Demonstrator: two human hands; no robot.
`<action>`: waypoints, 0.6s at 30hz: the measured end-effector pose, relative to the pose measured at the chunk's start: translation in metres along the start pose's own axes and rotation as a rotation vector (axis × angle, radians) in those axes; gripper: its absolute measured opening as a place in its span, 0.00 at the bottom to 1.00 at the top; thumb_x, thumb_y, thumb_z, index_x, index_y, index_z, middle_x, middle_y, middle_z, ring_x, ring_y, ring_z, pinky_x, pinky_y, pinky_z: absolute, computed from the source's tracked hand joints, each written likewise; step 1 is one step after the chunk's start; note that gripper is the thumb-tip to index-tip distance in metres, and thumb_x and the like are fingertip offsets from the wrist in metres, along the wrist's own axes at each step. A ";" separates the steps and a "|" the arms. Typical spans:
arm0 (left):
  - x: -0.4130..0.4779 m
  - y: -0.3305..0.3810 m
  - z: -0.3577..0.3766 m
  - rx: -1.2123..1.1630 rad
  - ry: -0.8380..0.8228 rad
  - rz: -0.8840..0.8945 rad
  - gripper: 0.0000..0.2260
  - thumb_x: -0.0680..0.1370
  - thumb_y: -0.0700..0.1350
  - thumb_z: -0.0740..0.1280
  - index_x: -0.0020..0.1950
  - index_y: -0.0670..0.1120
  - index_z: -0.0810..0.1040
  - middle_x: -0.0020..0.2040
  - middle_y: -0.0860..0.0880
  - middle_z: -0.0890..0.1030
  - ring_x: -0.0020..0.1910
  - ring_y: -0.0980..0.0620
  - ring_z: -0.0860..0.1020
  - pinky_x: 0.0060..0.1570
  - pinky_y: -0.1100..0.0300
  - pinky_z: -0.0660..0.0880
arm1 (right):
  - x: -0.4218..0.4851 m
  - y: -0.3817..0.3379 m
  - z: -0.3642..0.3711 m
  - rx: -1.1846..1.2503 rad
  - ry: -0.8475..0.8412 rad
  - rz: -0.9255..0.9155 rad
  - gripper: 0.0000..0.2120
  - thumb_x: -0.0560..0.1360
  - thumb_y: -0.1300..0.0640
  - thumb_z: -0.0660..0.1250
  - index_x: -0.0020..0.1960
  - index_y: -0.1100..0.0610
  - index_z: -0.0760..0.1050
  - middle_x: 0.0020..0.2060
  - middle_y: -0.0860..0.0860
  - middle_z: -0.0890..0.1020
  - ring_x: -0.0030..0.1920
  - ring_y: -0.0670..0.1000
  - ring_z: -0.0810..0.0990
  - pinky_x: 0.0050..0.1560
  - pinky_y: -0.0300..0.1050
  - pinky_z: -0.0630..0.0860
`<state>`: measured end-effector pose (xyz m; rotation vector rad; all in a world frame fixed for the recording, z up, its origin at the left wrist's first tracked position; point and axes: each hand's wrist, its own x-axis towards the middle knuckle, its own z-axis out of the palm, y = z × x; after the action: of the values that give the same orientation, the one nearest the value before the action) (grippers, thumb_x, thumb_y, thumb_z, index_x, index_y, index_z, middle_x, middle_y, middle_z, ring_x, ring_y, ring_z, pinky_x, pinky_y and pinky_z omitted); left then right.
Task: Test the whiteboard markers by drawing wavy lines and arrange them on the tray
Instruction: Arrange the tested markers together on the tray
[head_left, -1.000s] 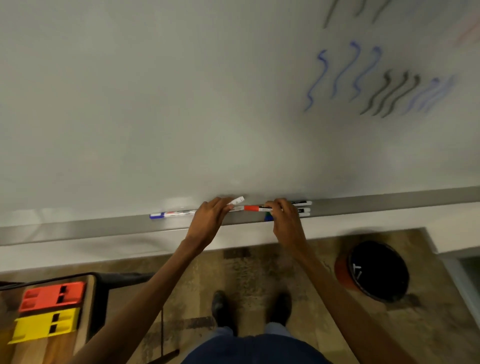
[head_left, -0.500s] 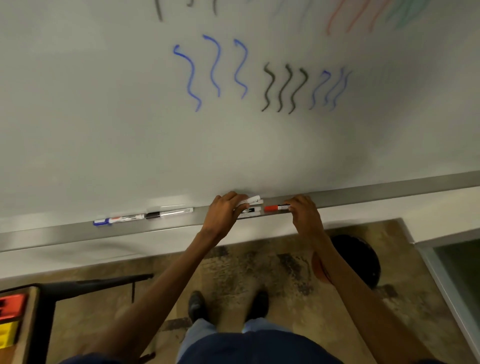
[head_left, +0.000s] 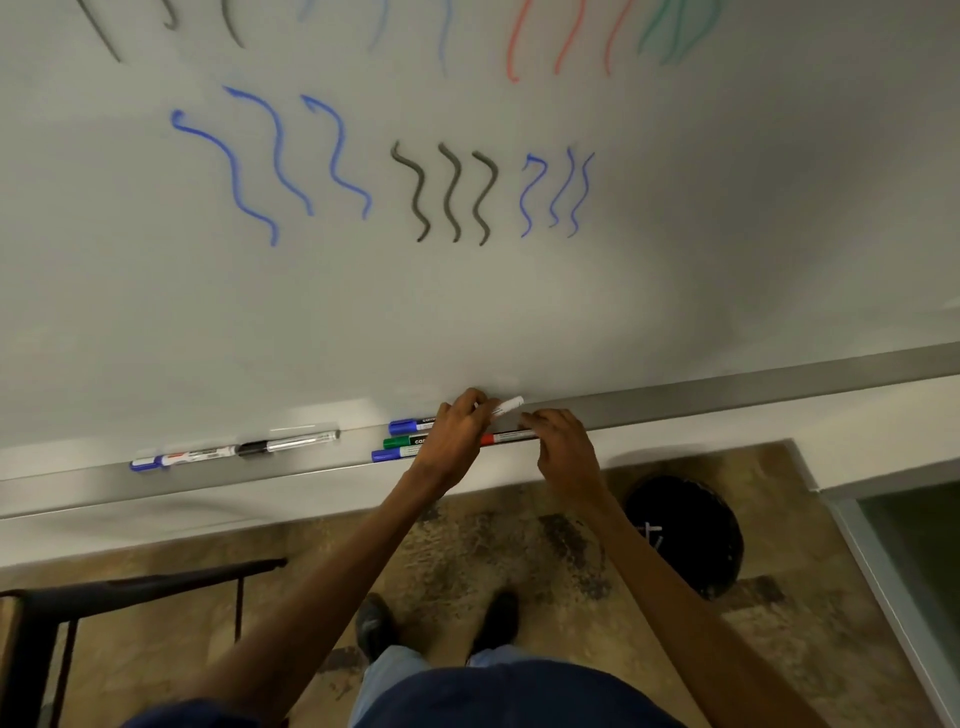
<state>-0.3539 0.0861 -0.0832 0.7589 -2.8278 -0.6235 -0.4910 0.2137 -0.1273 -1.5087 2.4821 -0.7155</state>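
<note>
Head view, looking down a white wall-mounted whiteboard (head_left: 727, 234) to its grey metal tray (head_left: 727, 400). Left hand (head_left: 457, 436): fingers curled round a white-barrelled marker (head_left: 506, 406), whose pale end juts up and to the right, just above the tray and close to the board. Right hand (head_left: 563, 447): fingers bent over the right end of a red-capped marker (head_left: 511, 437) lying along the tray; whether they pinch it or only touch it cannot be told.

Just left of the left hand, three markers lie side by side: a blue-capped marker (head_left: 410, 426) at the back, a green-capped marker (head_left: 402, 441) in the middle, and a second blue-capped marker (head_left: 387, 455) at the front edge. Well apart to the left, end to end, lie a short blue-capped marker (head_left: 145, 463), a white marker with red print (head_left: 200, 455) and a black-capped marker (head_left: 288, 443).

The board carries thick blue wavy lines (head_left: 270, 161), dark grey wavy lines (head_left: 447, 192) and thin blue wavy lines (head_left: 556, 195). A black round bin (head_left: 685, 535) stands on the floor to the right.

Step in hand, as judged: arranging, with several tests drawn already. The held marker's colour is hidden, so it may want testing first. If not, the next move calls for laying it flat and parallel beside the group, clear of the front lip.
</note>
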 end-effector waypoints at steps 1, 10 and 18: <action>0.001 0.004 0.001 0.013 0.010 0.015 0.18 0.78 0.35 0.67 0.67 0.43 0.74 0.63 0.41 0.74 0.56 0.39 0.75 0.56 0.49 0.75 | -0.001 0.003 -0.003 0.011 0.033 0.016 0.22 0.70 0.73 0.67 0.61 0.59 0.79 0.55 0.54 0.81 0.58 0.55 0.77 0.62 0.47 0.71; 0.017 0.018 0.034 0.028 0.040 0.044 0.18 0.77 0.33 0.67 0.65 0.44 0.76 0.62 0.43 0.76 0.57 0.41 0.75 0.56 0.51 0.76 | -0.006 0.016 -0.024 0.046 0.177 0.131 0.13 0.73 0.69 0.67 0.57 0.61 0.78 0.52 0.56 0.81 0.54 0.56 0.78 0.57 0.48 0.74; 0.020 0.028 0.054 -0.022 0.086 0.068 0.17 0.71 0.31 0.71 0.59 0.43 0.81 0.54 0.44 0.79 0.51 0.43 0.77 0.48 0.54 0.77 | -0.006 0.014 -0.021 0.029 0.173 0.123 0.12 0.74 0.68 0.66 0.56 0.61 0.77 0.51 0.56 0.81 0.53 0.56 0.78 0.54 0.51 0.76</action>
<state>-0.3965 0.1169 -0.1189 0.6663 -2.7517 -0.5953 -0.5073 0.2308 -0.1159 -1.3222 2.6483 -0.8905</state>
